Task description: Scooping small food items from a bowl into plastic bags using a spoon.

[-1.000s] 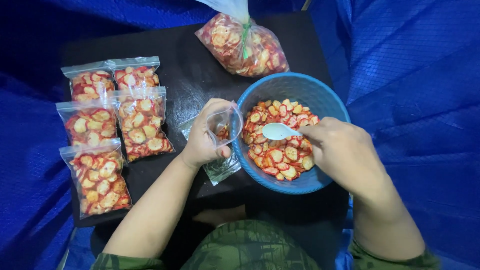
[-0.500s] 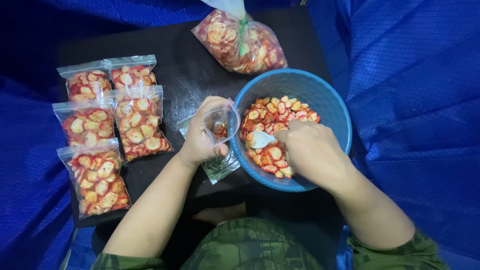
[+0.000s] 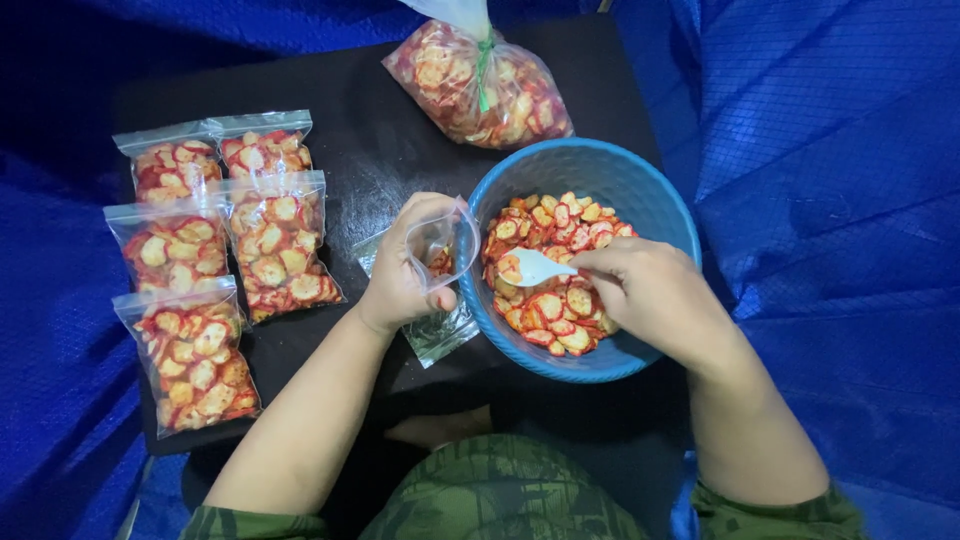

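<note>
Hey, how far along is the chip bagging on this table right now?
Done: five filled small bags lie at the table's left. In hand: the left hand holds an open clear bag with only a few chips inside, while the right hand holds a white spoon over the blue bowl. Left: the bowl holds plenty of chips, and a large tied bag sits unopened behind it.

Left hand [image 3: 400, 275] grips small clear zip bag [image 3: 440, 250], mouth held open beside blue bowl [image 3: 640, 190]. Right hand [image 3: 650, 290] holds white spoon [image 3: 535, 267] over red-and-yellow chips [image 3: 560, 310] in bowl. Five filled small bags [image 3: 275, 240] lie in rows at left on black table [image 3: 370, 160]. Big tied bag of chips [image 3: 480, 90] behind the bowl. Blue tarp [image 3: 830, 200] around.
</note>
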